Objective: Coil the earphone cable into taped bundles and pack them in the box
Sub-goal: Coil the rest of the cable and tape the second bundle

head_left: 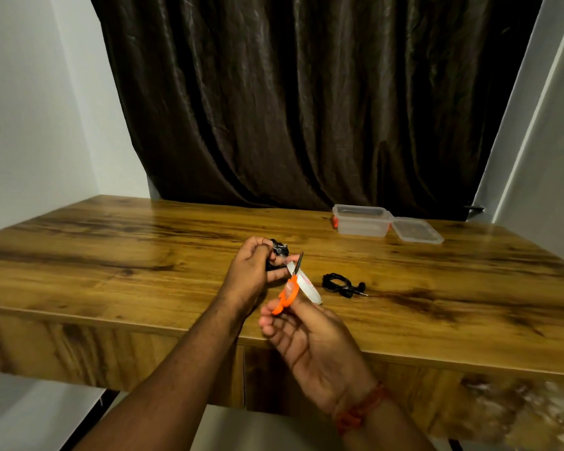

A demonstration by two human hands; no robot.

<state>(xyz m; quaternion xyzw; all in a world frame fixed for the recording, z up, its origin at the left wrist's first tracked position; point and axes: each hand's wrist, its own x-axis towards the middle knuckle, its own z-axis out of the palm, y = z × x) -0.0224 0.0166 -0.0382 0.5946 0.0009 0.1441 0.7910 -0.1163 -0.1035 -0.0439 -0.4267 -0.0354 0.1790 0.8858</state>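
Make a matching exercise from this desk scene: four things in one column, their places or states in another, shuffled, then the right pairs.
Things:
1. scissors
2. coiled earphone bundle
3. box
4. lid

Places or states:
A. lying flat on the desk, right of the box
B. open, at the desk's far side
C. held in the right hand
D. lying on the desk, right of the hands

Pairs: 1-C, 2-D, 3-B, 4-A

Bare forearms, a red thread band (360, 410) round the right wrist.
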